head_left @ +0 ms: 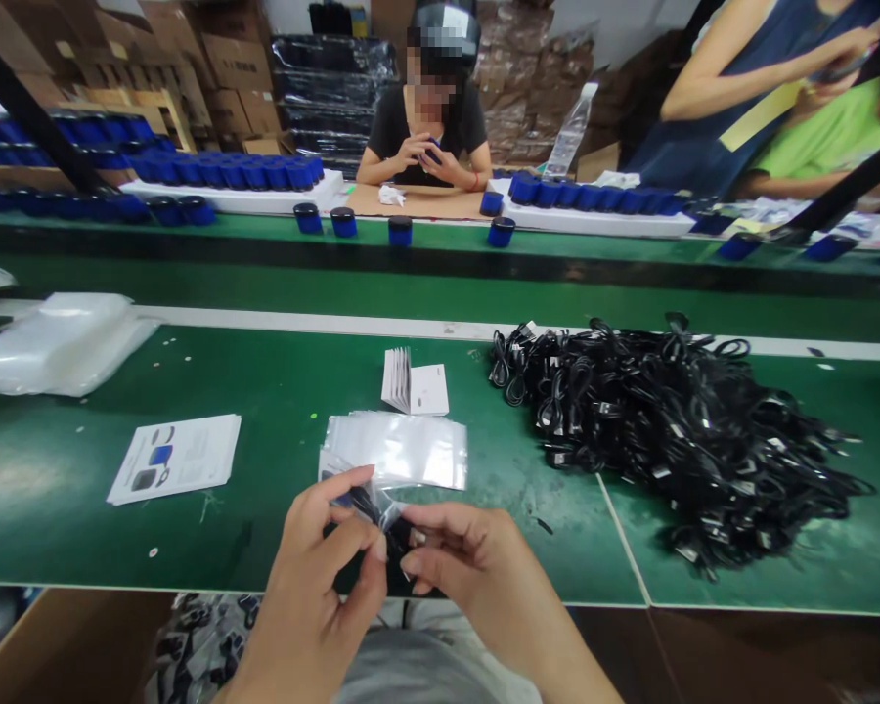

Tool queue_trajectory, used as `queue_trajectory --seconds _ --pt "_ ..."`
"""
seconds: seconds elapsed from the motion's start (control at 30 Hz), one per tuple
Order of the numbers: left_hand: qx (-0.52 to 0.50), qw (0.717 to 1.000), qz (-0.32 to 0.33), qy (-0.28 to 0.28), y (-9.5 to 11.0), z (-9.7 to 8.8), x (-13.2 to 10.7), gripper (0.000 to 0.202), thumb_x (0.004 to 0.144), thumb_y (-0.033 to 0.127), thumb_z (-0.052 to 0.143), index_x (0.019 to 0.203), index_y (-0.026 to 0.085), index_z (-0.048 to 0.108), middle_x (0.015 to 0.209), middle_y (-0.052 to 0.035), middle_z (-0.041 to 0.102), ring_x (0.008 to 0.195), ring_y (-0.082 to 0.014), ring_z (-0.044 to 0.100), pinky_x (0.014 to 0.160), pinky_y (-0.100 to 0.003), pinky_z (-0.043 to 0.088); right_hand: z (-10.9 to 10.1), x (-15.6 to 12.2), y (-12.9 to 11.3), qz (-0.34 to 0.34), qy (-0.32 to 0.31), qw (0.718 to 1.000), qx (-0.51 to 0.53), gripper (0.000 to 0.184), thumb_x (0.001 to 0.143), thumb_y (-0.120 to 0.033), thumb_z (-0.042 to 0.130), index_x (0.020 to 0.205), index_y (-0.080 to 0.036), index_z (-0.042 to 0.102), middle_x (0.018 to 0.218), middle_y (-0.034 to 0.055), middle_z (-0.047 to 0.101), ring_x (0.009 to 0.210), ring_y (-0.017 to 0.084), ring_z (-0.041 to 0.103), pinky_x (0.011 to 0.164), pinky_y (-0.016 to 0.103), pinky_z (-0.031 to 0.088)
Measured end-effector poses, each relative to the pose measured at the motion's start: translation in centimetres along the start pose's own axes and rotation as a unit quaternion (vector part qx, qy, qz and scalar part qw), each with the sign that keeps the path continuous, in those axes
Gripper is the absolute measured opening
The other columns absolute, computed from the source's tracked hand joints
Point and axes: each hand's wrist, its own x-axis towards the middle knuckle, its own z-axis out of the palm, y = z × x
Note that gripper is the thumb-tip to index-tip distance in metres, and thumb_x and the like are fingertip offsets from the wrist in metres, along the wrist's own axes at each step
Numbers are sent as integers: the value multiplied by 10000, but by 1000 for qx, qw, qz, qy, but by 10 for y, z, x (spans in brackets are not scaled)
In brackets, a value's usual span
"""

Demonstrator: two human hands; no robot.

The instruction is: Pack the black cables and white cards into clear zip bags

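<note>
At the table's near edge, my left hand (327, 572) pinches a small clear plastic bag (390, 510). My right hand (476, 557) is closed on a coiled black cable (397, 540) at the mouth of that bag. Part of the cable appears to be inside the plastic; fingers hide the rest. Just beyond my hands lies a stack of flat clear bags (411, 450). Behind it a small folded white leaflet (429, 389) stands partly open. Off to the right is a large heap of black cables (652, 430).
Printed cards (180, 460) are stacked at left, near a white plastic bundle (51, 337). Blue jars (400, 231) line the far side, where a co-worker (429, 117) sits. Below the near edge, a box holds bagged items (201, 636). Two more people are at upper right.
</note>
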Motion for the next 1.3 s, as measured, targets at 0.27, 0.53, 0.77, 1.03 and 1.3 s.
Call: queue_trajectory --seconds 0.27,0.53,0.77,1.03,1.3 --pt "-26 1000 3 11 11 4 -8 157 807 188 497 685 235 584 1255 -58 467 946 -220 516 795 -353 455 19 0 17 -242 192 892 -329 145 789 -129 525 665 -190 567 671 15 555 628 165 507 581 272 384" --pt "-17 999 33 -29 14 -5 -3 53 767 272 615 720 251 603 1139 -62 625 1112 -285 509 872 -413 455 12 5 13 -105 96 952 -273 265 687 -87 638 559 -190 429 531 -70 447 498 94 412 482 203 288" --pt "-55 960 -137 -237 2 -21 17 329 663 244 703 987 278 658 822 20 716 754 -212 661 685 -299 528 1 -5 3 -67 -52 978 -192 188 791 -77 511 807 -183 666 742 -2 657 690 135 599 623 230 447" --pt "-153 962 -151 -171 1 -15 19 168 827 373 567 857 243 669 772 17 690 712 -161 634 634 -225 486 -6 -14 0 -51 21 994 -93 202 816 -288 625 989 -192 581 854 30 632 760 159 599 677 272 485" --pt "-230 956 -163 -87 4 -16 18 235 870 388 499 778 209 620 635 35 551 560 -109 499 516 -188 430 -4 -14 -1 -75 44 984 -158 224 890 -317 500 718 -183 551 689 -3 546 659 148 522 597 256 397"
